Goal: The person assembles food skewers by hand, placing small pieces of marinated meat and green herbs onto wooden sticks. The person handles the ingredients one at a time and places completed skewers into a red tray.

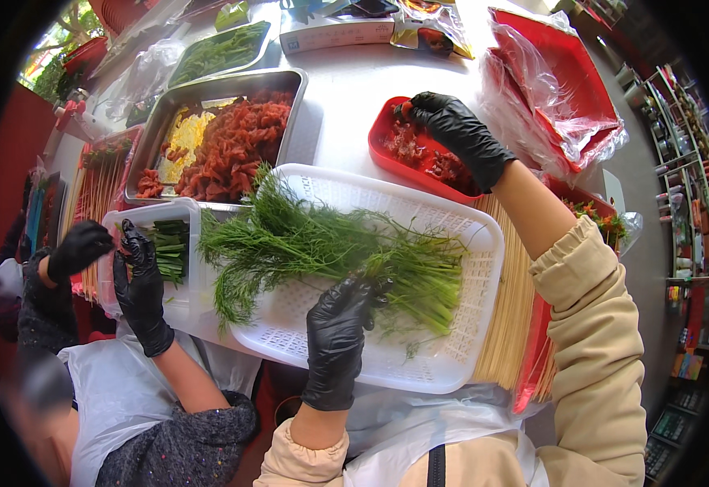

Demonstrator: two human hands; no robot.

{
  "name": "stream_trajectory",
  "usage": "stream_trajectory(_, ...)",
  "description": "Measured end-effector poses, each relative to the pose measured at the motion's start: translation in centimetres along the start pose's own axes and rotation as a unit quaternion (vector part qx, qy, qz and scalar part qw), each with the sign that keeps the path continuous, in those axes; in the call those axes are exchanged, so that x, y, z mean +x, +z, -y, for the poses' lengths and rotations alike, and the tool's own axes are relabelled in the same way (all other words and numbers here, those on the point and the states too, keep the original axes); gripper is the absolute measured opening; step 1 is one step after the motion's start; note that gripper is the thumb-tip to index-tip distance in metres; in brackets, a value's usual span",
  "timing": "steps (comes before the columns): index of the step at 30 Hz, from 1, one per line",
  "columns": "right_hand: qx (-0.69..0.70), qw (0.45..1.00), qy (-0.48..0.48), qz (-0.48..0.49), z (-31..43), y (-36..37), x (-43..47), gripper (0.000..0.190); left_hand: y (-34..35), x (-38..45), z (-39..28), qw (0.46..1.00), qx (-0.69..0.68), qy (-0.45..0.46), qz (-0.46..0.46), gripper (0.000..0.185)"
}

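Both my hands wear black gloves. My left hand (339, 335) is over the white plastic basket (491, 255), its fingers closed around stems of green dill (306, 243) that lies across the basket and hangs over its left side. Above the red plastic tray (385, 161), my right hand (461, 134) reaches in at the upper part, pinching a small piece of red meat (404, 109) at the fingertips. More dark red meat pieces (446, 167) lie in that tray, partly hidden by the hand. Wooden skewers (503, 304) lie in a bundle right of the basket.
A co-worker's gloved hands (141, 286) are at a clear plastic box (193, 243) of cut green vegetables at left. Behind stands a steel tray (300, 91) of red meat strips and yellow bits. A red tray wrapped in plastic film (579, 85) is at upper right; another steel tray (266, 36) holds greens.
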State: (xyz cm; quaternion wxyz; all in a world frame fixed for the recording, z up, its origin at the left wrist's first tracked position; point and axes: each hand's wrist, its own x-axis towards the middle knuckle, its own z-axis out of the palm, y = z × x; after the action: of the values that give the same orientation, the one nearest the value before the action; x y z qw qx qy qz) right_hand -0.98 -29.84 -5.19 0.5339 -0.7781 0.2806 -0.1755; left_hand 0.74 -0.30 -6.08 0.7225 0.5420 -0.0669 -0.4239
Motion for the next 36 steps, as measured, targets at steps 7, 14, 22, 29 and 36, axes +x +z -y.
stream_trajectory(7, 0.182, 0.983, -0.016, 0.037, 1.4, -1.8, -1.8, 0.023, 0.8, -0.4, -0.2, 0.999, -0.006, 0.033, 0.005, 0.021)
stream_trajectory(14, 0.196, 0.972, -0.034, 0.127, 6.5, 0.5, -9.7, 0.024, 1.5, -0.4, -0.8, 0.994, -0.059, 0.093, 0.019, 0.02)
stream_trajectory(22, 0.209, 0.971, 0.046, 0.109, 8.2, 5.2, -18.3, 0.026, 3.0, -1.7, -0.5, 0.995, -0.039, 0.087, 0.019, 0.018)
stream_trajectory(29, 0.183, 0.983, -0.007, 0.003, 7.3, 6.4, -19.4, 0.029, 3.6, -2.9, -0.6, 0.995, 0.023, 0.095, 0.026, 0.021)
stream_trajectory(36, 0.004, 0.988, -0.138, -0.072, 6.1, 7.0, -19.5, 0.034, 3.6, -3.1, -0.5, 0.995, 0.011, 0.092, 0.046, 0.02)
